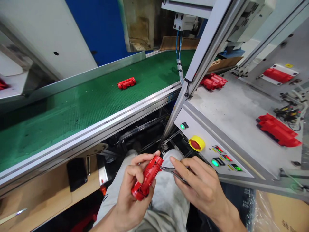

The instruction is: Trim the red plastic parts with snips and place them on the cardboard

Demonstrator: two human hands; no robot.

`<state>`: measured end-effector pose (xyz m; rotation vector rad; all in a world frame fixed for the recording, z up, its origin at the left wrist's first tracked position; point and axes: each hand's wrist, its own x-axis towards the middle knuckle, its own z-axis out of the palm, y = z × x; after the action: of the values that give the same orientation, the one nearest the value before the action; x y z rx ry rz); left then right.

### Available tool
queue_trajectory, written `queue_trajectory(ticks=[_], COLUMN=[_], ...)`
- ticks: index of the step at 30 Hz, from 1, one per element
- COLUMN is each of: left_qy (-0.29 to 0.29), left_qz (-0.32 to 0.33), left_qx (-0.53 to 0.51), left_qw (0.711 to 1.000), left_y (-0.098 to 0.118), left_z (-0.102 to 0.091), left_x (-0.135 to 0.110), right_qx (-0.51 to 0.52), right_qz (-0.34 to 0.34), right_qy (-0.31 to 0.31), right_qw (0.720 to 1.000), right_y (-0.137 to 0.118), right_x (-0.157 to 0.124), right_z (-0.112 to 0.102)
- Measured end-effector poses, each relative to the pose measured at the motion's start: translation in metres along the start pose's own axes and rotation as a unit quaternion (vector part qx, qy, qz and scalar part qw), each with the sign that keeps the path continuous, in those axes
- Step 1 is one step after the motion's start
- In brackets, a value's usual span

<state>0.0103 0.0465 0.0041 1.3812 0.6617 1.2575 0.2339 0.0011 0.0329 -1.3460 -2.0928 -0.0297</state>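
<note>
Left hand [129, 191] grips 1 red part [150, 175] near a green conveyor [84, 103].

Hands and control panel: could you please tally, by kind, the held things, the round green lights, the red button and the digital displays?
Red part in left hand: 1
Metal tool in right hand: 1
Green lights: 2
Red button: 1
Digital displays: 3
Total: 8

We hold a red part [148, 177] in our left hand [130, 196], roughly cylindrical, its surface ridged and recessed, its upper end leaning right. In our right hand [201, 182] we grip metal nippers [171, 169], pointing left, their tip at the part's right edge, near its upper end.
</note>
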Motion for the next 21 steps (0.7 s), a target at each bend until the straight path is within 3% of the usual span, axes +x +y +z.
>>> queue_trajectory(ticks=[11,14,15,17,18,19,21], left_qy=[-0.003,-0.021,-0.025,-0.022,-0.016,-0.01,-0.008], left_qz=[0.004,-0.022,-0.035,-0.055,-0.064,-0.072,-0.096], left_qx=[-0.008,-0.029,-0.041,-0.065,-0.075,-0.081,-0.092], left_qw=[1.0,0.999,0.998,0.996,0.995,0.994,0.991], left_y=[-0.001,0.002,0.004,0.006,0.006,0.006,0.003], left_z=[-0.001,-0.002,-0.003,-0.005,-0.006,-0.008,-0.012], left_x=[-0.004,-0.005,-0.005,-0.004,-0.004,-0.003,-0.002], right_qx=[0.025,0.143,0.223,0.399,0.459,0.488,0.471], right_qz=[-0.004,0.061,0.118,0.241,0.29,0.323,0.347], right_qy=[0.006,0.035,0.051,0.094,0.107,0.11,0.089], right_qw=[1.0,0.987,0.966,0.88,0.833,0.804,0.806], right_y=[0.001,0.002,0.002,0.004,0.005,0.005,0.006], right_x=[-0.004,-0.006,-0.007,-0.011,-0.014,-0.017,-0.025], right_z=[0.004,0.014,0.018,0.025,0.027,0.027,0.026])
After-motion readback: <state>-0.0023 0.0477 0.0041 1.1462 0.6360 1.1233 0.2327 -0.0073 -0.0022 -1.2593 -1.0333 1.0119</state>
